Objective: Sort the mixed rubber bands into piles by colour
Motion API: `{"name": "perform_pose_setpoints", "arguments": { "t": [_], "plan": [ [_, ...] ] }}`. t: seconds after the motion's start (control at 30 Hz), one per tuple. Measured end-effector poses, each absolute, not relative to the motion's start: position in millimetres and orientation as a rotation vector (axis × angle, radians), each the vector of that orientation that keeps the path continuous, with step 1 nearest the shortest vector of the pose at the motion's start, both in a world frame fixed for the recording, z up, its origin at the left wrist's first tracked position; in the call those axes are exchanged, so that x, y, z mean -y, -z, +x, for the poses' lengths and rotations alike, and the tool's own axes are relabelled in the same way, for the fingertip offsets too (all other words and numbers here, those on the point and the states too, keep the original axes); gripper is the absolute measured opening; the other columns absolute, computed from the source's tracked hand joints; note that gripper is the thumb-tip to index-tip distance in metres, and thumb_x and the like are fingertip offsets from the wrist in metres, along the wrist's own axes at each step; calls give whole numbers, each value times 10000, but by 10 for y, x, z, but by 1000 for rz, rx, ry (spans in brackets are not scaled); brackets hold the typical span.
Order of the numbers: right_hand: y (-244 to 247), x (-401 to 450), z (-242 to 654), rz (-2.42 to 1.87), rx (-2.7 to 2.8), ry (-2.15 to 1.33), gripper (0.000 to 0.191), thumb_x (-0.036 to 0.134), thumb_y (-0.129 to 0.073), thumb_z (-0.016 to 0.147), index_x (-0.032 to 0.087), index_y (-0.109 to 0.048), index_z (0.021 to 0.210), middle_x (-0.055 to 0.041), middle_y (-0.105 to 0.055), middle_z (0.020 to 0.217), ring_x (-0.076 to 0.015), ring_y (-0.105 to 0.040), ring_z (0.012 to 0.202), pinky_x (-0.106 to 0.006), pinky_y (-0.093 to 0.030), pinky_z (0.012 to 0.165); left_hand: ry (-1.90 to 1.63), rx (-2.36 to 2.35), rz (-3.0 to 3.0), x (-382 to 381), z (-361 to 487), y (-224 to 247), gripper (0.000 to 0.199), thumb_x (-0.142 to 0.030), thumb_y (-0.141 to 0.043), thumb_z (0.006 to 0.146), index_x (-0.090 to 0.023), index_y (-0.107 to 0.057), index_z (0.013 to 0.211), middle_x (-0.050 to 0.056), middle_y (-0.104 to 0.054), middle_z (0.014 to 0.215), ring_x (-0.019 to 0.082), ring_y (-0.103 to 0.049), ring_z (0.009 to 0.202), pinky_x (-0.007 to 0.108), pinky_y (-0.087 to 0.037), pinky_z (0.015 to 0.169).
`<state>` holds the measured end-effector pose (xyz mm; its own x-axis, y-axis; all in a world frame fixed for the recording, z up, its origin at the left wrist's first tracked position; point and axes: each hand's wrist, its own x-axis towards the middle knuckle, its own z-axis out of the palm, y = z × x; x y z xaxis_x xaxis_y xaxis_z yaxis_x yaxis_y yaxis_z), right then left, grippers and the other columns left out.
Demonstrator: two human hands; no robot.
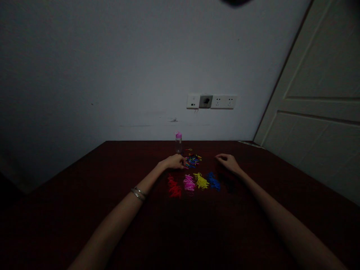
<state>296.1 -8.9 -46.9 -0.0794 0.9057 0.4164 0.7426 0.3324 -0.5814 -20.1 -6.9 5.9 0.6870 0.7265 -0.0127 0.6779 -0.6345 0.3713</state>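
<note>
My left hand [176, 162] is closed at the left edge of a mixed pile of small coloured rubber bands [192, 160]. A pink band shows by its fingertips, but whether they grip it is unclear. My right hand [228, 162] is raised to the right of this pile, thumb and forefinger pinched together; anything between them is too small and dark to make out. Nearer to me lie sorted heaps: red bands [174, 186], pink bands [189, 183], yellow bands [201, 181] and blue bands [213, 181]. A dark patch, perhaps black bands, lies below my right wrist.
A small clear bottle with a pink lid [179, 142] stands behind the mixed pile. The dark red table [84, 187] meets a pale wall with a row of sockets [223, 101]. A white panelled door [315, 112] is on the right.
</note>
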Motion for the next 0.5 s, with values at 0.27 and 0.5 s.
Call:
{"name": "perform_pose_setpoints", "arguments": {
  "t": [0.27, 0.5],
  "plan": [
    [447, 106, 2910, -1444, 1878, -285, 308, 294, -453, 716, 120, -663, 857, -83, -670, 850, -200, -597, 781, -289, -440, 727, -316, -1089, 2517, -10, -209, 97, 174, -209, -545, 659, -133, -641, 782, -6, -546, 631, 83, -458, 557, 176, -293, 498],
    [421, 73, 2852, -1398, 1913, -290, 290, 283, -460, 713, 125, -665, 845, -76, -669, 849, -194, -595, 780, -284, -435, 738, -375, -976, 2378, 50, -213, -101, 177, -193, -553, 646, -103, -663, 751, -13, -512, 562, 71, -415, 522, 180, -296, 506]
  ]
}}
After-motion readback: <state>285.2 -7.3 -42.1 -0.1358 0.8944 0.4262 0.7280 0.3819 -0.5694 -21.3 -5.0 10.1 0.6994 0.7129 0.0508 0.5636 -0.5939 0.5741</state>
